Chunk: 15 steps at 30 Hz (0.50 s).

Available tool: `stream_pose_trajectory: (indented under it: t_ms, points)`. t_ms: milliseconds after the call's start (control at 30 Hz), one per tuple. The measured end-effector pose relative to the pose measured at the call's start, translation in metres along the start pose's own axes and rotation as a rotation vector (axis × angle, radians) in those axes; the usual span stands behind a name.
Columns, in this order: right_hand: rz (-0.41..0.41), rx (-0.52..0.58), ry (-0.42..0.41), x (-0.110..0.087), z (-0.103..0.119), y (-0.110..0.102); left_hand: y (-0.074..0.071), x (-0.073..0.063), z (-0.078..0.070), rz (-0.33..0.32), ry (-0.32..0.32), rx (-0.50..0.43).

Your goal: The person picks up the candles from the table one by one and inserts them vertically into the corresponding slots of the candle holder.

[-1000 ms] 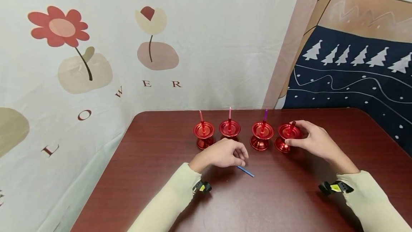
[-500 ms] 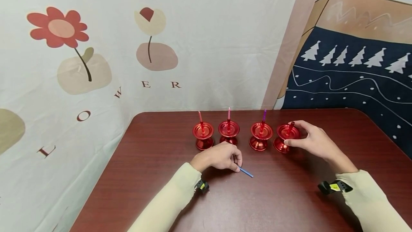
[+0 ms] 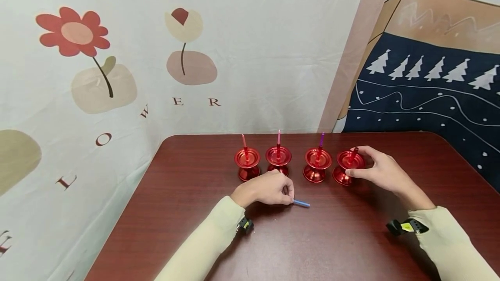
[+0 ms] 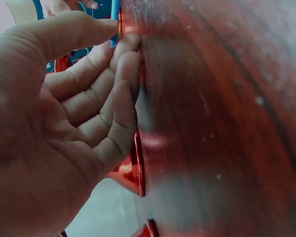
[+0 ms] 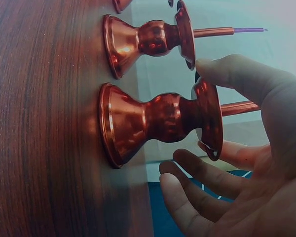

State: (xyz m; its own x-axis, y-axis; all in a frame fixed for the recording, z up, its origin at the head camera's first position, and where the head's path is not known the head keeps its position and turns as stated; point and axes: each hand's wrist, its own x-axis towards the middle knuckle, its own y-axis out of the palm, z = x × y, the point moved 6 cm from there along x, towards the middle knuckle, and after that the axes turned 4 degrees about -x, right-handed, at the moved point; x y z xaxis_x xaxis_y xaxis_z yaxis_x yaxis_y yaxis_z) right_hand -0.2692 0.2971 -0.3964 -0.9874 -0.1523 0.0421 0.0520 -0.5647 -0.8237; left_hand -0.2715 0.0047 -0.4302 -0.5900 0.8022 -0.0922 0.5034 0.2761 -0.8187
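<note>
A thin blue candle [image 3: 302, 204] is pinched between the thumb and fingertips of my left hand [image 3: 267, 189], low over the table; the left wrist view shows the blue candle [image 4: 114, 22] at the thumb tip. My right hand [image 3: 380, 171] holds the rim of the rightmost red metal candle holder [image 3: 343, 177], thumb on one side and fingers on the other. That holder stands upright, and its centre tube [image 5: 239, 107] has no candle showing. Beside it stands another red holder [image 3: 314, 172] with a purple candle [image 3: 322, 139] in its tube.
Two more red holders stand to the left, one with a pink candle [image 3: 279, 137], the other with a reddish candle [image 3: 244, 140]. All are in a row near the back of the brown table [image 3: 187, 172]. A printed cloth [image 3: 265, 55] hangs behind.
My left hand has closed its fingertips on the blue candle, whose free end has swung up and slightly right. My right hand stays on the rightmost holder.
</note>
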Motion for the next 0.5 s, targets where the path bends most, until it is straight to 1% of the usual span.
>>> stream_pose_trajectory:
  t_ms: [200,367,500]
  points:
    - [0.005,0.005,0.007,0.000,-0.002,0.001,-0.005,-0.001,-0.001,-0.048,0.024,-0.043]
    - [0.011,0.011,0.008,0.000,-0.002,0.002,-0.011,-0.001,-0.005,-0.099,0.067,-0.102]
    - [0.008,0.012,0.004,0.000,-0.002,0.001,-0.012,-0.001,-0.009,-0.115,0.092,-0.140]
